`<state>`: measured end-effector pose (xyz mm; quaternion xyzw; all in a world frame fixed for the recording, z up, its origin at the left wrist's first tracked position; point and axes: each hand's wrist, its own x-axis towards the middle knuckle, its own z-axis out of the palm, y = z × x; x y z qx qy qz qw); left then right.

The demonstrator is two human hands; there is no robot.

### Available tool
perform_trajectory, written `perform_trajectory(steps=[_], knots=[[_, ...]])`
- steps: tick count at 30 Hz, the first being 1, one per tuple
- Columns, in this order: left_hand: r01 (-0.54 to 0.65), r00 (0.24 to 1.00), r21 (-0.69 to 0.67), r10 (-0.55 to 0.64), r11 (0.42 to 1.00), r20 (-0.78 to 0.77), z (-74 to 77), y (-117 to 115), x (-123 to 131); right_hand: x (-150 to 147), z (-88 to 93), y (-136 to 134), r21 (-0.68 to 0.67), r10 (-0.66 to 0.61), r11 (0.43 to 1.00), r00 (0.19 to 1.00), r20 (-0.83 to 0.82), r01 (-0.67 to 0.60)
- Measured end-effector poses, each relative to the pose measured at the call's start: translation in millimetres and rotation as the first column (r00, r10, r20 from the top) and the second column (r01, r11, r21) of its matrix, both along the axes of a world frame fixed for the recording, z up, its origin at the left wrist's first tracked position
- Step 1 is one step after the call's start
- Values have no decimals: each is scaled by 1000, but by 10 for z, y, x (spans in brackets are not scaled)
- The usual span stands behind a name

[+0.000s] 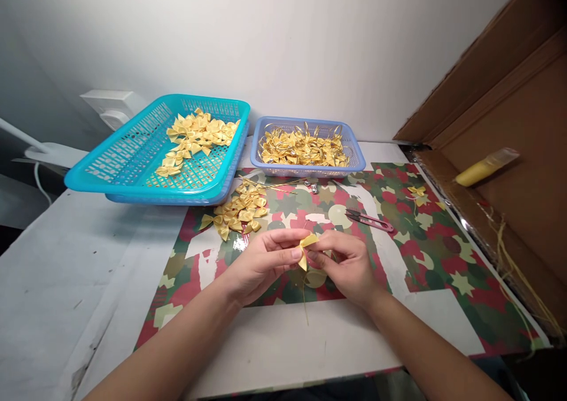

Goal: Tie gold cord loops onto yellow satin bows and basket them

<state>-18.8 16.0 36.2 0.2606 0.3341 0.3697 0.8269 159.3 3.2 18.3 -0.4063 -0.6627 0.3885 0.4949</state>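
Note:
My left hand (266, 258) and my right hand (343, 264) meet over the camouflage-patterned mat (425, 253), both pinching one small yellow ribbon bow (306, 248). A thin gold thread (305, 297) hangs down from the bow toward the table edge. A loose pile of yellow bows (237, 209) lies on the mat just beyond my left hand. Pink thread snips (370, 219) lie beyond my right hand.
A turquoise basket (133, 159) at the back left holds more yellow bows. A lilac basket (354, 153) beside it holds bows with gold loops. One single bow (416, 191) lies far right. A cardboard box (509, 153) with a yellow tube (481, 169) stands on the right.

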Motion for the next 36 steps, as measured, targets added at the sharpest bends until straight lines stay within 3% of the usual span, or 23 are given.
perform_trajectory(steps=[4,10,20,32,36], knots=[[-80,991,120,92,990,-95,8,-2,11,1,-15,9,-33,-7,999,1000,15,8],[-120,984,285,151,951,-90,-3,-28,39,21,8,31,68,-7,998,996,86,1],[-101,978,259,144,961,-151,-19,-34,37,48,-44,3,195,-18,981,989,147,-11],[-61,997,145,68,988,-48,-39,-43,55,19,-54,-25,158,5,987,1000,22,-9],[-61,993,167,77,984,-89,-77,-21,43,-4,-67,-8,134,-12,991,999,38,7]])
